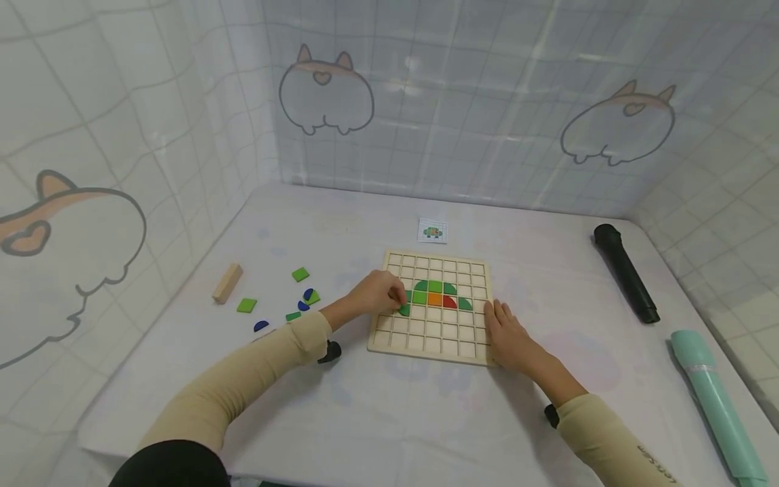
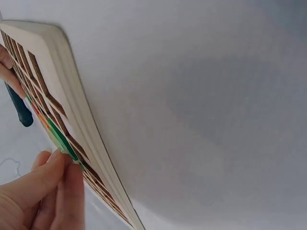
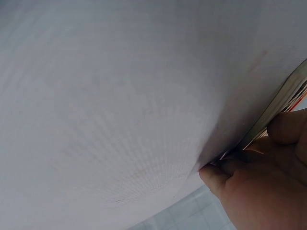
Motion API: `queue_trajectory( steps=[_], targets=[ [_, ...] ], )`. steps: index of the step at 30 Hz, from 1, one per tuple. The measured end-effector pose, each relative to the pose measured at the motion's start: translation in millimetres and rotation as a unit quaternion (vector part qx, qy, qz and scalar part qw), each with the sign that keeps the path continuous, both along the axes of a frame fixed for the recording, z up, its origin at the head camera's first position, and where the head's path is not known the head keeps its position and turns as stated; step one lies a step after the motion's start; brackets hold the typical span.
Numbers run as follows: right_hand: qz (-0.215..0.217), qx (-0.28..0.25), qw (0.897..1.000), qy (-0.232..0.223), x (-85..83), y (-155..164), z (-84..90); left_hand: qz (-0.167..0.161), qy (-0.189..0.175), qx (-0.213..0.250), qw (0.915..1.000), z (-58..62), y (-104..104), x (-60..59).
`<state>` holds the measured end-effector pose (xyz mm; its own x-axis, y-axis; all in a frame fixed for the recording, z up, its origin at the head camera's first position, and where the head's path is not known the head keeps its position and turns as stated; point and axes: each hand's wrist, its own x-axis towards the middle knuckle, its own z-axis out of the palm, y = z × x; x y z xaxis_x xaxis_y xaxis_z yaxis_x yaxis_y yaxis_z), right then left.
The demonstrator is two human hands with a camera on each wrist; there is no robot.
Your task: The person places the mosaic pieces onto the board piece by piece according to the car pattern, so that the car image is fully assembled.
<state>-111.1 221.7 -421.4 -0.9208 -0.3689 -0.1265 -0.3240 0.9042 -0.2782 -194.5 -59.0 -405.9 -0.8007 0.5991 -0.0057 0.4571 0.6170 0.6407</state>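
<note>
1. The green piece (image 1: 404, 310) looks light, stiff and thin, probably smooth enough to slip; its edges seem the best hold, with a fingertip pinch.
2. The board (image 1: 425, 343) appears rigid and fairly light, so its raised rim should suit a steadying touch.
3. The green piece is at the tips of the left hand (image 1: 379, 294), over the board's left part, left of the orange square (image 1: 435, 299). Thumb and fingers pinch it; whether it sits in a cell cannot be told.
4. The right hand (image 1: 510, 338) rests at the board's right edge, fingers mostly straight, gripping no piece.
</note>
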Motion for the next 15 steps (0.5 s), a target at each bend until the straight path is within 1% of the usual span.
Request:
queue_trajectory(
  steps=[3,5,9,12,15],
  targets=[
    [-0.001,0.006,1.000,-0.002,-0.5,-0.5,-1.3,-0.012,0.007,-0.014,0.9998,0.0,-1.0,2.7],
    [-0.002,0.008,1.000,-0.004,-0.4,-0.9,-1.5,-0.036,0.012,-0.021,0.9991,-0.2,-1.4,4.7],
    [-0.005,0.004,1.000,-0.012,0.5,-1.4,0.2,-0.082,0.005,-0.020,0.9964,0.6,-1.9,9.3],
    [-0.006,0.002,1.000,-0.015,1.3,-2.0,1.7,-0.101,-0.002,-0.018,0.9947,1.8,-2.3,11.1],
    [-0.006,0.003,1.000,-0.013,1.9,-2.2,2.8,-0.121,0.010,-0.028,0.9922,2.4,-2.1,10.4]
  ],
)
